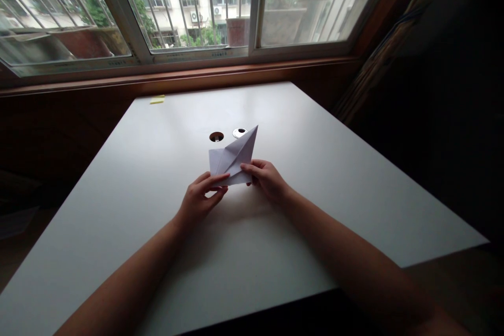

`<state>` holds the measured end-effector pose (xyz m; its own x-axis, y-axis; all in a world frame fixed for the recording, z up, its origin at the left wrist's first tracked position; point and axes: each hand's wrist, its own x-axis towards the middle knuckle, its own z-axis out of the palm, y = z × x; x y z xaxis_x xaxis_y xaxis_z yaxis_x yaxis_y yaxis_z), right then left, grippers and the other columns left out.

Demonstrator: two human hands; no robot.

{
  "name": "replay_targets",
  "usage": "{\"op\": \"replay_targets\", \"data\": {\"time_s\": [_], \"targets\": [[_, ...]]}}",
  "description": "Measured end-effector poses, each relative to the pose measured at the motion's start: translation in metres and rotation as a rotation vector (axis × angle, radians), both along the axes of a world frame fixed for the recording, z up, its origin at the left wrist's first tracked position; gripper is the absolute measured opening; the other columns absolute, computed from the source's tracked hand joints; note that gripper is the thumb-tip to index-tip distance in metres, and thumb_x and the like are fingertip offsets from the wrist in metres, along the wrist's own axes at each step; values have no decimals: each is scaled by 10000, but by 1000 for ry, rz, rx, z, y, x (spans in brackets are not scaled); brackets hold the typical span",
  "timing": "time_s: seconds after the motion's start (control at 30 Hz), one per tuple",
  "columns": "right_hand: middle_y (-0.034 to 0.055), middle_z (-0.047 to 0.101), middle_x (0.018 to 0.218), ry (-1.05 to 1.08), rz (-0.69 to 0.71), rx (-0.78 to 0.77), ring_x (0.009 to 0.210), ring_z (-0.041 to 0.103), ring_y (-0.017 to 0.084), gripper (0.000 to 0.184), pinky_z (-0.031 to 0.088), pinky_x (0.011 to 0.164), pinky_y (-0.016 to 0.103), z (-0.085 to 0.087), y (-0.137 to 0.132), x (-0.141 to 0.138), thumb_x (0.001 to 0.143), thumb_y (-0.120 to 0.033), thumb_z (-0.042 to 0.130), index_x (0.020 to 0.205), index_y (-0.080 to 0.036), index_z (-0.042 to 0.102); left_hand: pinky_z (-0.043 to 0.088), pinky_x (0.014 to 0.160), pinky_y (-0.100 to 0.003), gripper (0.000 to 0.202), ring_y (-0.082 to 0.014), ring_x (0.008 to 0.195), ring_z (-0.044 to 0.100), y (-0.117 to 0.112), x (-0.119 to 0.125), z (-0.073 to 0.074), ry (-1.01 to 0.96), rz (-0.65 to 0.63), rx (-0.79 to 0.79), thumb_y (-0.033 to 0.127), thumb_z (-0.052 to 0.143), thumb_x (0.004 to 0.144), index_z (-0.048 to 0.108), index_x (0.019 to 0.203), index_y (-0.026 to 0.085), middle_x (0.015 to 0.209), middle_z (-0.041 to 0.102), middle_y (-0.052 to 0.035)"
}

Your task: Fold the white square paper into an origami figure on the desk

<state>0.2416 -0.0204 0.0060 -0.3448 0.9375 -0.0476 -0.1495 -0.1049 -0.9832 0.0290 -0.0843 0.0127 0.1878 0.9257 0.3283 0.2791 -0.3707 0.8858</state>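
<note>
A folded white paper (234, 157), creased into a pointed shape with its tip up and to the right, is held just above the white table (157, 210). My left hand (200, 199) pinches its lower left edge between thumb and fingers. My right hand (265, 178) grips its lower right edge, fingers curled over the fold. Both hands meet at the paper's base near the table's middle.
A round cable hole (216, 137) and its loose round cap (239, 133) lie just beyond the paper. A small yellow note (157, 99) sits at the table's far left edge. A barred window (189, 5) runs behind the table; dark curtain at right.
</note>
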Motion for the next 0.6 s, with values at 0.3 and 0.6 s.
{"op": "replay_targets", "data": {"time_s": [0.3, 0.6], "targets": [[-35, 528, 493, -45, 115, -36, 415, 458, 83, 363, 312, 422, 225, 3, -2, 2, 748, -488, 750, 704, -152, 620, 520, 762, -270, 314, -189, 897, 673, 1, -8, -1, 215, 32, 151, 268, 619, 903, 697, 1205, 302, 1069, 703, -74], [-26, 541, 534, -273, -71, 282, 466, 490, 93, 465, 364, 471, 229, 1, -4, 6, 863, -591, 609, 652, -182, 540, 517, 776, -262, 286, -188, 921, 682, 3, -9, -7, 161, 70, 178, 265, 639, 906, 714, 1182, 279, 1076, 710, -76]]}}
